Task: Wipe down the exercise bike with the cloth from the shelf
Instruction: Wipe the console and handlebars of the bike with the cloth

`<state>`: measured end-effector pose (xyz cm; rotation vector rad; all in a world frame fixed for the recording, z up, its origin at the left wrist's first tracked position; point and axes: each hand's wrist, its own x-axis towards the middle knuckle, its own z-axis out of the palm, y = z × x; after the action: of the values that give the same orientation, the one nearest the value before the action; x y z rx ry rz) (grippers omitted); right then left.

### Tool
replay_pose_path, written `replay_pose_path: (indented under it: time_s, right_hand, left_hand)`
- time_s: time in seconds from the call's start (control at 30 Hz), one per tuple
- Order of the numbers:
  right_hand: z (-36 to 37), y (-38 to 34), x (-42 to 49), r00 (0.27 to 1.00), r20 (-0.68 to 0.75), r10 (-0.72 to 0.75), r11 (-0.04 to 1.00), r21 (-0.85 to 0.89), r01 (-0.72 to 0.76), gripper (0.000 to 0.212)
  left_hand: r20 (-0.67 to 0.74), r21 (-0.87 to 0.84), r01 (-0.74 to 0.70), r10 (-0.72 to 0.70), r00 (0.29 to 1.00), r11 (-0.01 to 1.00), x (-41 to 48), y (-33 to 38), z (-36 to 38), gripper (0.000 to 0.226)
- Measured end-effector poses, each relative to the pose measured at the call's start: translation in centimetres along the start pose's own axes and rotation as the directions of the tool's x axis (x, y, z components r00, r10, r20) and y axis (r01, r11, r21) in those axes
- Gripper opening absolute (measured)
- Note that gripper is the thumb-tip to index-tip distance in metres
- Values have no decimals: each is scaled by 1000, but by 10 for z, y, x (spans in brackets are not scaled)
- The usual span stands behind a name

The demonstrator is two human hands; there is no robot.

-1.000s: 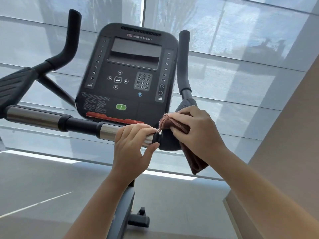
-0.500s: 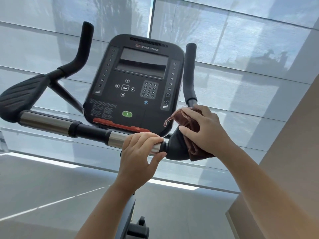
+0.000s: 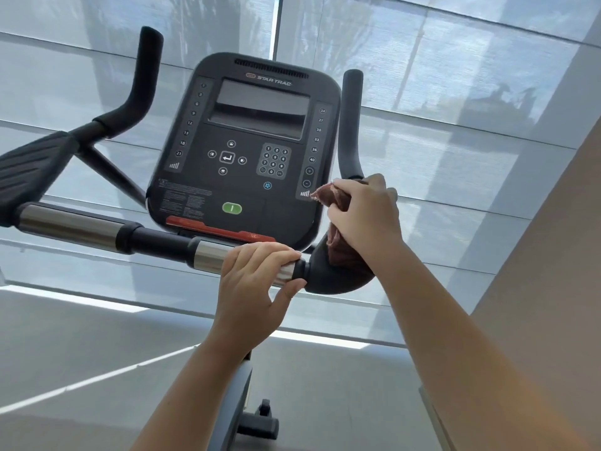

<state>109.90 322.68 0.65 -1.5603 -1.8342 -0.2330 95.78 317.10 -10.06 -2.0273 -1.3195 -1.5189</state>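
Note:
The exercise bike's black console [image 3: 253, 151] faces me, with a chrome and black handlebar [image 3: 97, 231] running across below it. My left hand [image 3: 257, 284] grips the chrome end of that bar, fingers curled over the top. My right hand [image 3: 364, 216] holds a dark red-brown cloth [image 3: 338, 252] bunched against the black right elbow pad [image 3: 320, 271], at the foot of the upright right grip [image 3: 351, 125]. A corner of the cloth sticks out past my fingers toward the console.
The left elbow pad [image 3: 29, 174] and left upright grip [image 3: 143, 86] stand at the left. Shaded windows [image 3: 455, 109] fill the background. A beige wall [image 3: 553, 271] runs close on the right. The bike's front base and wheel [image 3: 263, 418] sit on the grey floor below.
My right hand has slid the cloth up the right elbow pad toward the foot of the upright grip. My left hand has kept its hold on the bar. My view has tilted upward.

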Motion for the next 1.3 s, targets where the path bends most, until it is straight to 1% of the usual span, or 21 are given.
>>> replay_pose_path:
  time_s: [0.07,0.2,0.27,0.33,0.43,0.47,0.5,0.57,0.63,0.7,0.77,0.83,0.97,1.03,1.17,1.23,1.3]
  right_hand:
    - [6,-7,-19,998,13,-54,999,-7,54,34]
    - [13,-12,-69,975,-145,-169,980,75,182,42]
    - [10,-5,-59,971,-102,-214,972,79,223,41]
    - [4,6,-31,981,-26,-194,978,67,195,39]
    - [-4,14,8,1000,11,-4,999,36,4,36]
    - [-4,13,9,1000,13,21,999,28,-21,36]
    - [-3,10,4,1000,23,10,1000,25,-10,37]
    - [-1,7,-18,997,24,-73,996,50,72,39]
    - [1,7,-47,986,-45,-159,982,98,163,43]
    - [2,11,-63,976,-100,-193,970,128,205,44]
    - [0,17,-56,973,-91,-212,964,145,224,42]
    - [-3,25,-35,976,-77,-204,960,181,214,39]
    - [-2,37,19,998,-29,-56,976,209,61,35]
    - [-3,38,30,999,-1,-39,975,220,38,35]
    - [-11,48,6,991,34,-133,944,309,116,39]
    - [-9,55,-21,982,-30,-186,928,323,185,41]
    - [-5,59,-39,974,-126,-186,913,345,219,42]
  left_hand:
    - [5,-3,3,-3,1000,1000,0,1,-1,33]
    - [13,20,8,-8,1000,1000,0,1,-3,34]
    - [37,20,20,-21,999,1000,0,3,-5,34]
    - [60,16,32,-33,998,999,1,4,-6,34]
    - [76,31,38,-40,996,999,0,4,-6,33]
    - [72,36,34,-37,997,999,0,4,-6,33]
    - [66,41,31,-34,997,999,0,4,-6,33]
    - [55,44,27,-30,998,999,-1,4,-5,32]
    - [51,45,21,-23,998,999,-1,4,-4,32]
    - [58,50,22,-25,998,999,1,5,-5,32]
    - [66,49,24,-27,997,999,1,5,-6,32]
    - [80,44,20,-23,997,999,2,6,-8,32]
    - [112,64,32,-39,993,997,2,8,-10,34]
    - [121,79,32,-41,992,996,2,10,-10,37]
    - [130,130,42,-60,990,991,4,17,-11,51]
    - [130,163,49,-71,989,985,7,23,-9,54]
    - [135,190,50,-76,988,981,11,29,-6,53]
